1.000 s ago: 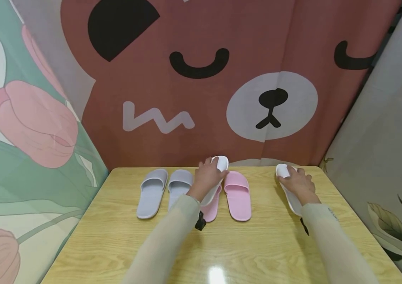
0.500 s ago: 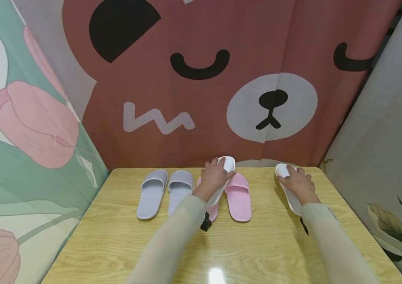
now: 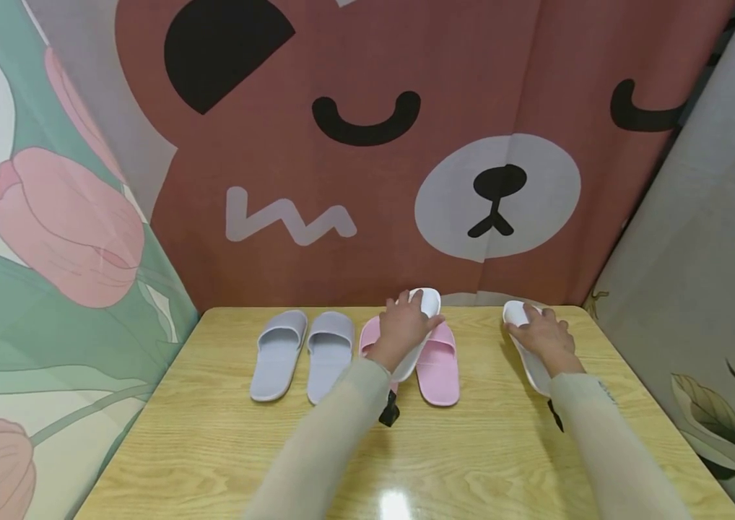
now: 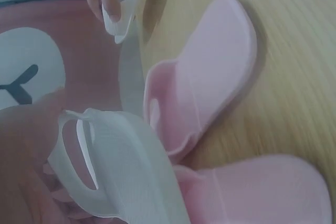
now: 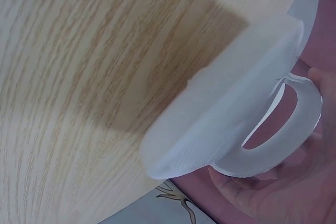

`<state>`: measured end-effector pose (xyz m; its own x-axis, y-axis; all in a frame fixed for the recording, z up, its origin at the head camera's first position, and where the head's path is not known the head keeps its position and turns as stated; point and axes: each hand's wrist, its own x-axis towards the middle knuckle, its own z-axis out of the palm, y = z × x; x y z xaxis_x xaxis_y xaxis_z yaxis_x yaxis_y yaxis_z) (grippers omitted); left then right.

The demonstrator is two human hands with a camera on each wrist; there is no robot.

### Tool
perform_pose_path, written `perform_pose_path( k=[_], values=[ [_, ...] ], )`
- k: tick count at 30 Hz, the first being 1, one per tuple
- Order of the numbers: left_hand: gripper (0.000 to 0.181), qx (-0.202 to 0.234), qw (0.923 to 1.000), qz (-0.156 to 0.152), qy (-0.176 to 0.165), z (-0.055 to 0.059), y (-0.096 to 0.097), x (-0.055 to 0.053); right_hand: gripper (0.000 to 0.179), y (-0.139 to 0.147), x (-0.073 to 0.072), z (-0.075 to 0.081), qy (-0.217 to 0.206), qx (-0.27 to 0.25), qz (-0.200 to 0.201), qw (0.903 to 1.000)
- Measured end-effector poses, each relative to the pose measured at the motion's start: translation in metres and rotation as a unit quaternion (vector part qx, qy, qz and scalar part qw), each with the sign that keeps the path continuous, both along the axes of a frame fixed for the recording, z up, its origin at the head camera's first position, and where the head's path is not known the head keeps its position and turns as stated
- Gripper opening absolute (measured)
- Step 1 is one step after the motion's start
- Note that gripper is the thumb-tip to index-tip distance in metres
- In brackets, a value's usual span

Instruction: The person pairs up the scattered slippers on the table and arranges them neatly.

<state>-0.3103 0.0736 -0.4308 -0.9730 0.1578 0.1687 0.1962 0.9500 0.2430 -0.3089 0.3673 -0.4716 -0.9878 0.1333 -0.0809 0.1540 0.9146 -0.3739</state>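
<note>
My left hand (image 3: pixel 401 328) grips a white slipper (image 4: pixel 134 166) by its strap and carries it over the pair of pink slippers. In the head view it overlaps both the left pink slipper (image 3: pixel 370 332) and the right pink slipper (image 3: pixel 439 372). Toward the right end of the table, my right hand (image 3: pixel 544 338) grips another white slipper (image 5: pixel 226 98) round its strap. That one is held tilted over the wood, its shadow falling beside it in the right wrist view. Parts of both white slippers are hidden under the hands in the head view.
Left of the pink pair, two grey slippers (image 3: pixel 279 357) lie side by side on the wooden table (image 3: pixel 211 448). Behind the table's back edge hangs a brown bear-print curtain (image 3: pixel 367 267). Printed cloths hang at the left and right.
My left hand has moved right with its white slipper, from over the left pink slipper toward the right one. More of the second grey slipper shows. My right hand stays nearly still.
</note>
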Motion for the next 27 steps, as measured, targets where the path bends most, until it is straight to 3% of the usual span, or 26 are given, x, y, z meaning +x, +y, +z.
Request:
perform_pose_path(
  k=[17, 27],
  values=[
    [0.083, -0.010, 0.9999, -0.012, 0.001, -0.003, 0.046, 0.011, 0.092, 0.001, 0.003, 0.004, 0.000, 0.009, -0.006, 0.9999],
    [0.085, -0.021, 0.9998, 0.004, 0.002, -0.007, 0.071, 0.014, 0.093, 0.001, 0.000, 0.003, 0.001, 0.012, -0.001, 0.9999]
  ],
)
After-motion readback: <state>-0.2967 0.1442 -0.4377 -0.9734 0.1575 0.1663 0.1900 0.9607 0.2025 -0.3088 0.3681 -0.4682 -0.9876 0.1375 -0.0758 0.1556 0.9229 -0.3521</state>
